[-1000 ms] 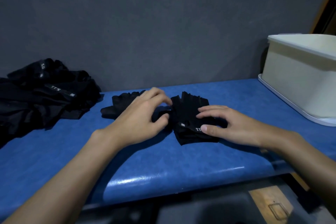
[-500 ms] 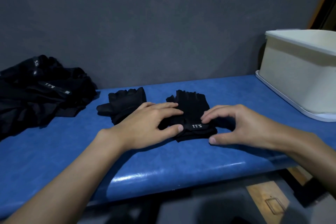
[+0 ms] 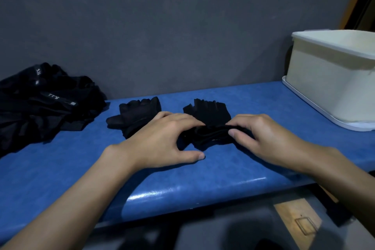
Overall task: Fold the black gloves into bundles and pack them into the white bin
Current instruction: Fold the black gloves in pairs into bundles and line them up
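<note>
Glove (image 3: 209,111) pinched by left hand (image 3: 162,140), right hand (image 3: 263,138).

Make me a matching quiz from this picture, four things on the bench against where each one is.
1. glove pile
2. flat glove
3. middle glove
4. bin

A. held by left hand and right hand
B. far right
C. far left
D. lying between pile and hands

Pairs: 1-C, 2-D, 3-A, 4-B
</note>
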`<action>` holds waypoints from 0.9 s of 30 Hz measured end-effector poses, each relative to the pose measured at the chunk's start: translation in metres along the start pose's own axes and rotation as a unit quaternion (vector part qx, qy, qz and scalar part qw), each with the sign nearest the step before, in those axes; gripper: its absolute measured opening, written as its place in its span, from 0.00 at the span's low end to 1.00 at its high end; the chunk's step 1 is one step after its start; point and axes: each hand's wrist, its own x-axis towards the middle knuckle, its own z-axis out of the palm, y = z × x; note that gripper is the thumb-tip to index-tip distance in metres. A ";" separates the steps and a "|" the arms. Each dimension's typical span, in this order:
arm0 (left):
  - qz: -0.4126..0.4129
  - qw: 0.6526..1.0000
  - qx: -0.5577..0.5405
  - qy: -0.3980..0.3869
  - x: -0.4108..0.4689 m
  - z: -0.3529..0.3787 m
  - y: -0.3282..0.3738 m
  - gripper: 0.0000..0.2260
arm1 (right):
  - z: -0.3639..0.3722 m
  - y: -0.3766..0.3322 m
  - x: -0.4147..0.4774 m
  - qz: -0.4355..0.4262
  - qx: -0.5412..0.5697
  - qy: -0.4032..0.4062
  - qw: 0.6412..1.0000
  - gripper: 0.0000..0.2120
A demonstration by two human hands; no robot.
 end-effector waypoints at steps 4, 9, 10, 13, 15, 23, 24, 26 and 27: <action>-0.027 0.992 -0.116 0.053 0.004 0.006 -0.002 0.13 | -0.004 -0.003 0.003 0.057 0.084 0.036 0.994 0.07; -0.087 0.963 -0.244 0.081 0.005 0.008 0.003 0.10 | -0.011 -0.003 0.006 0.094 0.260 0.015 0.961 0.27; -0.098 0.956 -0.260 0.089 0.006 0.008 0.004 0.09 | -0.011 -0.002 0.006 0.093 0.267 0.004 0.959 0.28; -0.127 0.943 -0.283 0.120 0.009 0.011 0.004 0.10 | -0.007 -0.001 0.010 0.086 0.278 0.015 0.957 0.18; -0.132 0.934 -0.297 0.146 0.012 0.013 0.005 0.09 | -0.003 0.000 0.015 0.108 0.296 0.051 0.948 0.12; -0.169 0.918 -0.299 0.199 0.018 0.016 0.004 0.23 | 0.014 0.003 0.034 0.183 0.319 0.085 0.926 0.04; -0.165 0.921 -0.291 0.199 0.017 0.017 0.004 0.23 | 0.016 0.004 0.036 0.186 0.309 0.088 0.928 0.04; -0.160 0.927 -0.277 0.196 0.017 0.017 0.004 0.23 | 0.019 0.008 0.040 0.191 0.280 0.104 0.935 0.05; -0.159 0.928 -0.275 0.195 0.017 0.018 0.004 0.22 | 0.019 0.009 0.042 0.192 0.263 0.117 0.938 0.05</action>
